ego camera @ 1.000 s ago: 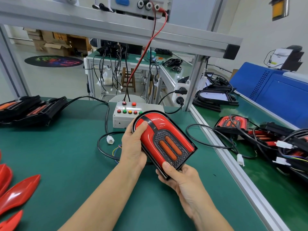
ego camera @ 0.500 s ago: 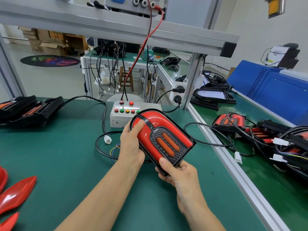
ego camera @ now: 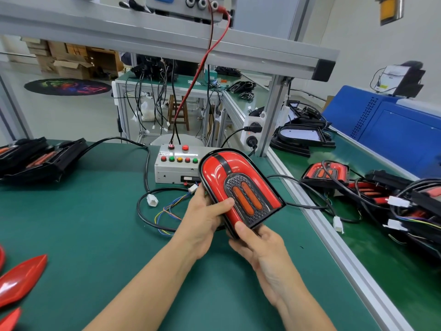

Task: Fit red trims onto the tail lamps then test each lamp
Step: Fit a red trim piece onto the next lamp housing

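Note:
I hold a tail lamp (ego camera: 241, 187) tilted above the green bench, its red trim fitted around a dark grille with two orange strips. My left hand (ego camera: 205, 218) grips its left edge, thumb lying across the red trim low down. My right hand (ego camera: 257, 244) grips the lamp's near bottom corner, thumb on the black rim. Behind the lamp stands the grey test box (ego camera: 176, 166) with coloured buttons. A white connector (ego camera: 152, 200) on a black cable lies loose on the mat.
Loose red trims (ego camera: 21, 278) lie at the near left edge. Black lamp housings (ego camera: 40, 158) are stacked at far left. An aluminium rail (ego camera: 334, 237) divides off the right bench, where finished lamps (ego camera: 325, 173) and tangled wiring (ego camera: 405, 209) are piled.
My left hand has slid down the lamp's left edge, its thumb moving from the rounded top to the lower trim. The lamp stays held in both hands.

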